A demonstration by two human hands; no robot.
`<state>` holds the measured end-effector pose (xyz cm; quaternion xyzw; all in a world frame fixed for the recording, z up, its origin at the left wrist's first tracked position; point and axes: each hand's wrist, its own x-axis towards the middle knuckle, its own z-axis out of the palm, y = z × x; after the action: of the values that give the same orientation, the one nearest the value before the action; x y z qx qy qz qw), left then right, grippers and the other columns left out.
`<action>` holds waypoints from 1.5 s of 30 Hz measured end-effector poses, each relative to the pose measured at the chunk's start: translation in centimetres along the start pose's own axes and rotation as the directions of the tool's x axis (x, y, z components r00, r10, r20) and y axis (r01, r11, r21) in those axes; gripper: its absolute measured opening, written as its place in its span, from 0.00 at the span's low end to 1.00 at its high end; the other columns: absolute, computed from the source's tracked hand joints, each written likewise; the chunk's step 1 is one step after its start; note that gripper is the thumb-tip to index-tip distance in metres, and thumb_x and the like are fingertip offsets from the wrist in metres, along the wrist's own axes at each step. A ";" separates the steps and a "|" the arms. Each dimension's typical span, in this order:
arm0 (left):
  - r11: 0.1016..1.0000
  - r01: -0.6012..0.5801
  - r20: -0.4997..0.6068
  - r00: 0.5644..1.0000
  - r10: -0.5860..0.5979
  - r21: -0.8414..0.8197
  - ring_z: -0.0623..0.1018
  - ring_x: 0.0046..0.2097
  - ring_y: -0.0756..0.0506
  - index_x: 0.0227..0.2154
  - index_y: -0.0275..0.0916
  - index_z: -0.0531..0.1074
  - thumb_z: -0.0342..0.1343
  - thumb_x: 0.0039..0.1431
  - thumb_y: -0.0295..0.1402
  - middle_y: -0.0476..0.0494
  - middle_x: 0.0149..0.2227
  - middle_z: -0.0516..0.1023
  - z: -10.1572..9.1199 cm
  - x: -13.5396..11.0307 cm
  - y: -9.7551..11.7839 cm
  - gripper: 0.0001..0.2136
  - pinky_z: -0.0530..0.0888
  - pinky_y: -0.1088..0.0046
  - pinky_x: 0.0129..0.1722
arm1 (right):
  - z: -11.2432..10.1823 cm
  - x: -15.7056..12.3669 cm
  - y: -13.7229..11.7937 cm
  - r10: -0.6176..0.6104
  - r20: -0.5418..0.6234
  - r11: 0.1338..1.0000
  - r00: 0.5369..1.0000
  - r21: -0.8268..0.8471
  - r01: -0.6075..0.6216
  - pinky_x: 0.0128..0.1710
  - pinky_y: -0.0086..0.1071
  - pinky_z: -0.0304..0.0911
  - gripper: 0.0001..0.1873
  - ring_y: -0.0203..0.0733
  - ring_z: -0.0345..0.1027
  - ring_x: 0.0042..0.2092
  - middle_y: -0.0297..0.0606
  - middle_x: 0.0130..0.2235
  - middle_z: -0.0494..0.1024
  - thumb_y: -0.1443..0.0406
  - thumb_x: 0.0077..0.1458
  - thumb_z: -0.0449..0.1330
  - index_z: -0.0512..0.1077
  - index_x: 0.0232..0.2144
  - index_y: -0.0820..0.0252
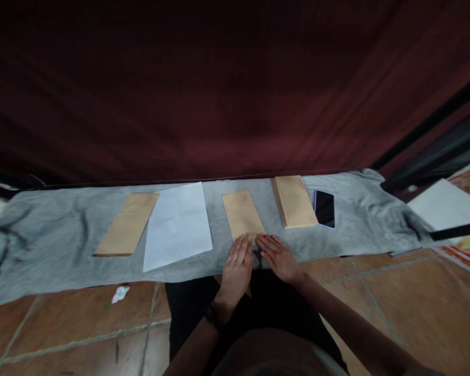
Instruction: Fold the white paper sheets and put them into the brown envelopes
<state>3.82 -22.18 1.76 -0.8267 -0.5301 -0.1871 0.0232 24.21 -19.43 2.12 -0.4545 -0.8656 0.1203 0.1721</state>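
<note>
A brown paper envelope lies on the grey cloth right in front of me, with small reddish print at its far end. My left hand rests flat with fingers stretched over the envelope's near left edge. From the other side, my right hand presses its outstretched fingers on the near right corner. The fingertips of both hands almost meet over this near end, which looks folded and is partly covered by them.
To the left lie a white paper sheet and more brown envelopes. On the right, a stack of brown envelopes sits beside a phone. A dark red panel rises behind the cloth. Crumpled paper lies on the tiled floor.
</note>
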 end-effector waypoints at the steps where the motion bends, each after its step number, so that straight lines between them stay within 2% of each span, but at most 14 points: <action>1: 1.000 -0.014 0.001 1.000 0.014 -0.017 0.66 0.68 0.39 0.65 0.34 0.63 0.48 0.69 0.31 0.35 0.67 0.67 0.2 -0.1 0.4 0.23 0.67 0.57 0.66 | -0.1 0.2 0.1 0.004 0.003 1.000 1.000 0.018 -0.004 0.69 0.49 0.56 0.26 0.45 0.61 0.68 0.41 0.68 0.65 0.62 0.72 0.45 0.58 0.70 0.56; 3: 0.999 -0.023 0.013 1.000 0.023 -0.046 0.64 0.69 0.39 0.66 0.33 0.61 0.49 0.70 0.36 0.34 0.68 0.65 0.7 -0.4 0.8 0.25 0.65 0.56 0.67 | -0.2 0.9 0.4 0.001 0.021 1.000 1.000 0.028 -0.001 0.69 0.48 0.56 0.26 0.44 0.59 0.68 0.41 0.68 0.65 0.61 0.73 0.43 0.59 0.69 0.57; 7: 0.998 -0.031 0.015 0.999 0.032 -0.056 0.64 0.69 0.39 0.68 0.33 0.57 0.49 0.70 0.39 0.34 0.67 0.66 1.3 -0.6 0.7 0.28 0.65 0.56 0.68 | 0.0 3.3 1.4 -0.044 0.096 0.998 0.994 -0.046 0.049 0.72 0.49 0.49 0.29 0.46 0.49 0.72 0.42 0.72 0.56 0.57 0.73 0.44 0.54 0.71 0.59; 12: 0.998 -0.048 0.009 0.999 0.048 -0.045 0.64 0.69 0.39 0.69 0.34 0.56 0.49 0.70 0.42 0.35 0.67 0.68 1.5 -0.4 0.3 0.29 0.64 0.57 0.68 | 0.8 8.8 3.8 -0.019 0.183 0.992 0.983 -0.118 0.041 0.73 0.47 0.42 0.32 0.45 0.43 0.74 0.41 0.73 0.51 0.55 0.73 0.42 0.48 0.73 0.58; 18: 0.997 -0.013 0.065 0.998 0.018 -0.071 0.65 0.68 0.39 0.68 0.36 0.59 0.50 0.70 0.41 0.37 0.66 0.68 1.2 0.0 0.5 0.27 0.64 0.56 0.67 | 2.1 15.9 6.7 0.011 0.107 0.992 0.994 -0.126 0.002 0.74 0.49 0.38 0.34 0.47 0.43 0.74 0.42 0.73 0.50 0.52 0.72 0.40 0.48 0.73 0.61; 23: 0.998 -0.009 0.092 0.996 0.014 -0.064 0.67 0.67 0.38 0.68 0.37 0.58 0.51 0.70 0.41 0.36 0.66 0.69 0.6 0.4 0.6 0.28 0.66 0.54 0.65 | 2.9 19.6 7.4 0.021 0.076 0.993 0.997 -0.121 -0.011 0.74 0.53 0.36 0.35 0.50 0.43 0.74 0.46 0.73 0.51 0.52 0.72 0.40 0.50 0.72 0.65; 27: 0.999 -0.020 0.102 0.994 0.025 -0.045 0.66 0.67 0.39 0.68 0.36 0.57 0.49 0.70 0.42 0.36 0.66 0.68 0.4 0.3 0.6 0.28 0.65 0.56 0.66 | 3.1 20.5 7.1 -0.020 0.052 0.993 0.998 -0.118 0.026 0.73 0.57 0.32 0.34 0.52 0.43 0.74 0.46 0.73 0.51 0.53 0.72 0.41 0.50 0.72 0.64; 32: 0.999 -0.020 0.108 0.994 0.024 -0.039 0.66 0.67 0.39 0.68 0.36 0.58 0.49 0.71 0.42 0.36 0.66 0.68 0.5 0.2 0.6 0.27 0.65 0.56 0.66 | 3.3 20.5 6.0 -0.108 0.114 0.985 0.988 -0.123 0.122 0.74 0.55 0.29 0.32 0.51 0.42 0.74 0.44 0.73 0.52 0.54 0.72 0.45 0.51 0.71 0.63; 39: 0.998 -0.023 0.093 0.995 0.029 -0.066 0.68 0.66 0.38 0.68 0.39 0.58 0.49 0.70 0.41 0.37 0.66 0.69 0.5 0.4 0.5 0.27 0.65 0.54 0.65 | 3.7 19.7 3.9 -0.175 0.185 0.974 0.967 -0.114 0.198 0.74 0.50 0.36 0.32 0.47 0.45 0.73 0.39 0.73 0.51 0.56 0.70 0.50 0.53 0.71 0.57; 45: 0.998 -0.012 0.098 0.995 0.018 -0.063 0.68 0.66 0.38 0.67 0.37 0.59 0.52 0.68 0.42 0.37 0.65 0.70 0.8 0.4 0.5 0.28 0.66 0.55 0.65 | 3.3 17.7 2.9 -0.237 0.204 0.966 0.950 -0.055 0.253 0.74 0.48 0.32 0.30 0.45 0.46 0.73 0.43 0.73 0.52 0.57 0.72 0.48 0.53 0.70 0.64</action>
<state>4.61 -21.89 1.26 -0.8393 -0.5181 -0.1626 -0.0274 15.67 -3.28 1.38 -0.3361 -0.9322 0.1072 0.0813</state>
